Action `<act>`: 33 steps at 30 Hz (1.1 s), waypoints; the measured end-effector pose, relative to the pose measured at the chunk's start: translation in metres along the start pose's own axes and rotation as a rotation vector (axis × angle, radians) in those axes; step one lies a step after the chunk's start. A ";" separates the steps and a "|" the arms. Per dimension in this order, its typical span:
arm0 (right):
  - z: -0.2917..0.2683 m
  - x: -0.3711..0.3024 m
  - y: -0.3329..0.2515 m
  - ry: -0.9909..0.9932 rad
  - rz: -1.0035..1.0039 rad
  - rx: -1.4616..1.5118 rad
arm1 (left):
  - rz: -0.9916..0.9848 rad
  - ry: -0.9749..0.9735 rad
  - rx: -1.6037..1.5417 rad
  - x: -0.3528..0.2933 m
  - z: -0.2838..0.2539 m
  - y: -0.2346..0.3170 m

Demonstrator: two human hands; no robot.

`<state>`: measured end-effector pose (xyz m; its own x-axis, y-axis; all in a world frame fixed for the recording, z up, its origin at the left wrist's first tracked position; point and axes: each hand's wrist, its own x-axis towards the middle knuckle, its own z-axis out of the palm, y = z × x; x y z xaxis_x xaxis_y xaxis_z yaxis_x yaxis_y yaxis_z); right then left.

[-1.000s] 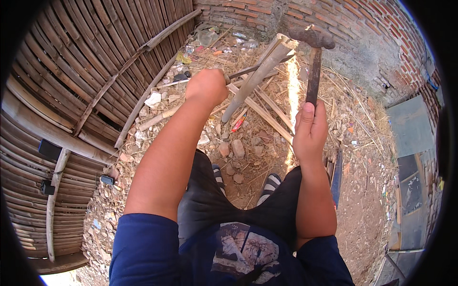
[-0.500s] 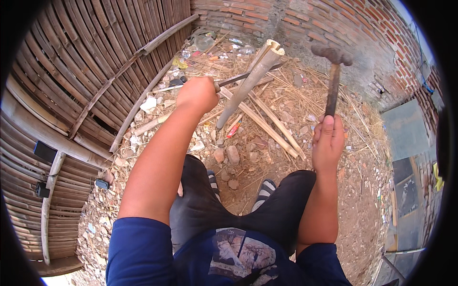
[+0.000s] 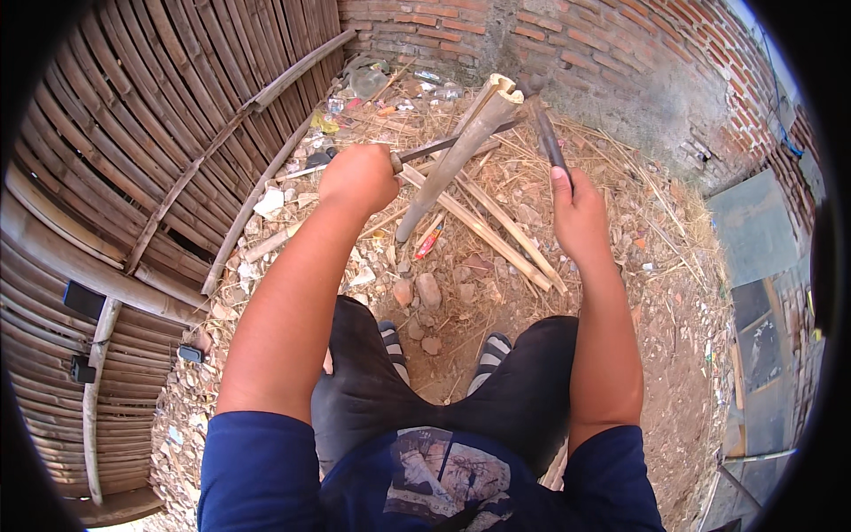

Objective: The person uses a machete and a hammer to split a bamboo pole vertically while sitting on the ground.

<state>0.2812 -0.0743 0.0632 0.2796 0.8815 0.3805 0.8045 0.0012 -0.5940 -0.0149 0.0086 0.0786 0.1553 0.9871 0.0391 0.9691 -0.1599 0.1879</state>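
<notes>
My left hand (image 3: 359, 182) is closed around the handle of a machete (image 3: 427, 149). Its dark blade crosses a grey-brown bamboo piece (image 3: 450, 167), and its tip sticks out on the right side. The bamboo leans upright, split open at its pale top end. My right hand (image 3: 581, 213) grips a hammer (image 3: 550, 142) by its dark handle. The hammer's head is slightly blurred and sits close to the bamboo's top and the blade's tip; whether it touches the blade I cannot tell. Pale split bamboo strips (image 3: 501, 235) lie on the ground behind and beside the upright piece.
A bamboo slat wall (image 3: 177, 106) rises on the left and a brick wall (image 3: 612, 53) at the back. Stones (image 3: 429, 290), straw and litter, including a red wrapper (image 3: 428, 243), cover the ground before my feet. Grey sheets (image 3: 758, 230) stand at the right.
The hammer has swung down and leftward from its raised place on the right to near the blade's tip. My left hand with the machete has barely moved.
</notes>
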 end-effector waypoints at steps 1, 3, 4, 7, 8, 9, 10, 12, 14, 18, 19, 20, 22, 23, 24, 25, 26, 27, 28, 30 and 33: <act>-0.008 0.002 -0.002 0.051 -0.018 0.075 | -0.012 -0.006 0.002 0.001 0.000 0.001; -0.021 0.002 -0.005 0.146 -0.047 0.221 | -0.036 -0.027 0.005 -0.001 -0.003 0.002; -0.028 0.000 -0.016 0.168 -0.008 0.355 | -0.048 -0.026 0.010 -0.001 -0.006 0.002; -0.010 -0.005 -0.008 0.237 -0.102 0.302 | -0.040 0.036 0.010 0.002 0.003 -0.005; -0.002 -0.010 -0.005 0.111 -0.015 0.136 | -0.037 0.005 0.004 0.000 -0.002 0.000; 0.011 -0.009 0.007 0.038 -0.017 0.074 | -0.034 -0.026 -0.002 -0.003 -0.007 0.006; 0.023 -0.007 0.022 -0.029 -0.012 0.010 | -0.022 -0.059 -0.008 -0.004 -0.012 0.014; 0.028 0.002 0.026 -0.123 -0.010 0.017 | -0.012 -0.025 0.006 -0.002 -0.009 0.012; 0.017 0.007 0.029 -0.166 0.030 0.122 | -0.013 -0.014 0.009 -0.001 -0.009 0.010; -0.023 0.002 0.006 -0.043 0.191 0.428 | -0.049 -0.027 0.018 -0.002 -0.008 0.002; -0.038 -0.003 -0.014 -0.006 0.181 0.524 | -0.059 -0.013 0.020 0.000 -0.007 -0.001; -0.049 -0.005 -0.024 0.036 0.174 0.620 | -0.064 0.000 0.023 0.003 -0.006 -0.005; -0.063 0.001 -0.029 0.064 0.071 0.734 | -0.062 0.034 0.019 0.008 -0.005 -0.011; -0.067 0.004 -0.030 0.079 0.014 0.791 | -0.061 0.050 0.012 0.009 -0.004 -0.014; -0.066 0.006 -0.035 0.134 -0.021 0.848 | -0.060 0.067 0.005 0.010 -0.002 -0.016; -0.063 0.006 -0.038 0.120 -0.024 0.801 | -0.059 0.071 0.011 0.010 -0.002 -0.017; -0.059 0.004 -0.039 0.106 -0.028 0.753 | -0.058 0.074 0.016 0.009 -0.002 -0.017; -0.055 0.005 -0.038 0.091 -0.031 0.705 | -0.058 0.077 0.021 0.011 -0.003 -0.017; -0.049 0.008 -0.016 0.050 -0.070 0.644 | -0.054 0.026 0.062 0.012 -0.007 -0.014; -0.034 0.011 -0.002 0.142 -0.097 0.495 | -0.062 0.054 0.089 0.011 -0.009 -0.008; -0.020 0.008 -0.004 0.280 -0.123 0.450 | -0.087 0.074 0.114 0.010 -0.008 -0.007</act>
<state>0.2905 -0.0773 0.0829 0.3760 0.7025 0.6043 0.5532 0.3530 -0.7545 -0.0216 0.0200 0.0850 0.0596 0.9931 0.1007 0.9943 -0.0679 0.0817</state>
